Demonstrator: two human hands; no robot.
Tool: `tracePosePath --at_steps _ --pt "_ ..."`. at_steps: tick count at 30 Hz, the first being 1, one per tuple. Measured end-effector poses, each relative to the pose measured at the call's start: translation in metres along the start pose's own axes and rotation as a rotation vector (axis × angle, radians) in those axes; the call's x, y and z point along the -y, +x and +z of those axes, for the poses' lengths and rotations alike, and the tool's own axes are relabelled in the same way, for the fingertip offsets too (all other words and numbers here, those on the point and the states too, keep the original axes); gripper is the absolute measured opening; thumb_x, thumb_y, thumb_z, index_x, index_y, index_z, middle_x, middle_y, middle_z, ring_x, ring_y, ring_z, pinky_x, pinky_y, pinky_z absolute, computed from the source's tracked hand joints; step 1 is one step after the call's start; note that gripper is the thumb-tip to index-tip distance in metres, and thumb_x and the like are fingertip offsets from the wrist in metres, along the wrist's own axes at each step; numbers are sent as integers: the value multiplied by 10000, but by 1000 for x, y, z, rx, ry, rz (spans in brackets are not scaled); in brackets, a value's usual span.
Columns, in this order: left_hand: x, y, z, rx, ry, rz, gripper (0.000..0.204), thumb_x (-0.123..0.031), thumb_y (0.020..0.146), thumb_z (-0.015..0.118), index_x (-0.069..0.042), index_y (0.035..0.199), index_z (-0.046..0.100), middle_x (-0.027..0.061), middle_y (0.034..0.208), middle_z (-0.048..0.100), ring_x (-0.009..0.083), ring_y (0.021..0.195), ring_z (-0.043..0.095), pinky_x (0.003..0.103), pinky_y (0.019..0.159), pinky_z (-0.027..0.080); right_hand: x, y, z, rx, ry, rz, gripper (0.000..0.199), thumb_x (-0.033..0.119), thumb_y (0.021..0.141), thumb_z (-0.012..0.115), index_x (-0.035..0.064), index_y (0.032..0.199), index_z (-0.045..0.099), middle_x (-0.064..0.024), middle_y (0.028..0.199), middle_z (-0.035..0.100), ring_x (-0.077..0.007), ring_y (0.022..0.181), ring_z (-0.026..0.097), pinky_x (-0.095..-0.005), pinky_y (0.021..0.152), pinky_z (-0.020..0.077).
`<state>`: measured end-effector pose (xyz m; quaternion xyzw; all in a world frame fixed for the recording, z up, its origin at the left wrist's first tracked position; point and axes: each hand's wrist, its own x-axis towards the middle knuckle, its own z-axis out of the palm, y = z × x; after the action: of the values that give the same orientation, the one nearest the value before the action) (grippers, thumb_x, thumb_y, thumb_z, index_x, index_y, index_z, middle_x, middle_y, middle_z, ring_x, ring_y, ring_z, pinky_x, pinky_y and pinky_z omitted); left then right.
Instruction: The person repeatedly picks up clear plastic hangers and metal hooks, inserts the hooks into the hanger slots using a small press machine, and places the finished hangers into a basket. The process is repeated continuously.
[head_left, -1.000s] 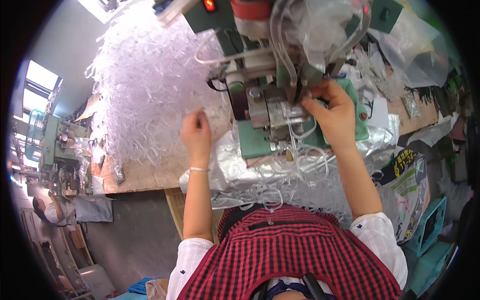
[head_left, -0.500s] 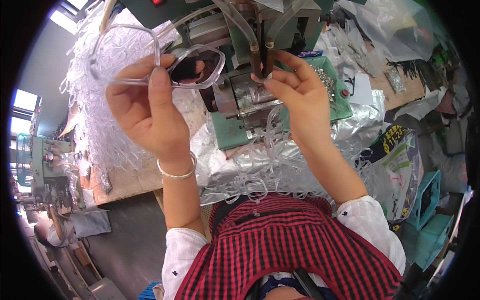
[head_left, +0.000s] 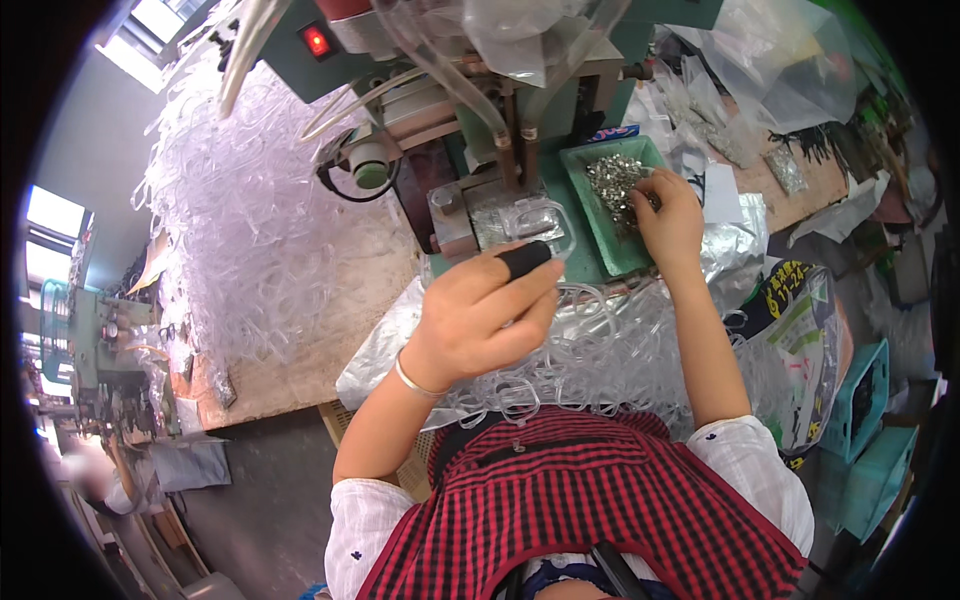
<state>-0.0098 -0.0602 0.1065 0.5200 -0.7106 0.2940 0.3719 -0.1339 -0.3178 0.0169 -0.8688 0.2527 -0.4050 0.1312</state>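
The left hand (head_left: 480, 320) is raised in front of the green bench machine (head_left: 470, 110), its fingers curled together around a clear, rounded-rectangular plastic loop piece (head_left: 540, 222) that it holds at the machine's small metal platform (head_left: 470, 215). One finger wears a black fabric sleeve (head_left: 524, 259), and a thin silver bangle (head_left: 412, 378) circles the wrist. The right hand (head_left: 668, 218) reaches into a shallow green plastic tray (head_left: 585, 205) just to the right of the machine, its fingertips pinched together among a heap of small shiny metal parts (head_left: 612, 180); whether it has one gripped cannot be told.

Between the person's chest and the machine lies a loose mass of transparent plastic loops (head_left: 610, 350) on crinkled silver foil sheeting (head_left: 375, 350). To the left, a large pile of clear plastic strips (head_left: 250, 220) covers much of the wooden desk (head_left: 300, 370). A red lit switch (head_left: 317, 41) shows on the machine's upper front, and clear tubes (head_left: 440, 50) hang over it. The person wears a red-and-black checked apron (head_left: 600, 510) over white sleeves. Turquoise plastic crates (head_left: 870, 420) stand at the far right.
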Motion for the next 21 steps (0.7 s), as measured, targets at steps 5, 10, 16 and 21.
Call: tracePosePath --at_steps 5,10,16,21 --pt "-2 -12 0 -15 6 -18 197 -16 720 766 -75 853 633 94 1051 748 211 724 664 375 761 642 2 -7 8 -14 122 107 145 163 911 701 23 924 735 -153 951 725 -340 896 686 -418 811 525" --pt "-9 -17 12 -127 -22 -86 139 -9 753 735 -37 857 647 86 1103 726 204 733 637 405 876 635 -9 -2 0 60 199 155 220 178 949 672 5 1061 751 -170 978 756 -291 877 720 -364 804 541" --pt "-12 -100 -6 -197 345 -878 735 -57 713 785 18 1390 509 253 1503 475 410 1345 486 495 1137 342 -8 -20 -10 75 392 340 131 61 916 708 12 1029 754 -43 912 737 -106 829 656 -255 767 508" --pt "29 -126 18 49 368 -1065 1042 -132 742 834 -19 1577 220 253 1655 195 453 1469 296 575 1190 246 27 -9 -9 87 452 255 131 67 908 723 6 1023 738 -34 882 724 -108 802 651 -255 764 503"
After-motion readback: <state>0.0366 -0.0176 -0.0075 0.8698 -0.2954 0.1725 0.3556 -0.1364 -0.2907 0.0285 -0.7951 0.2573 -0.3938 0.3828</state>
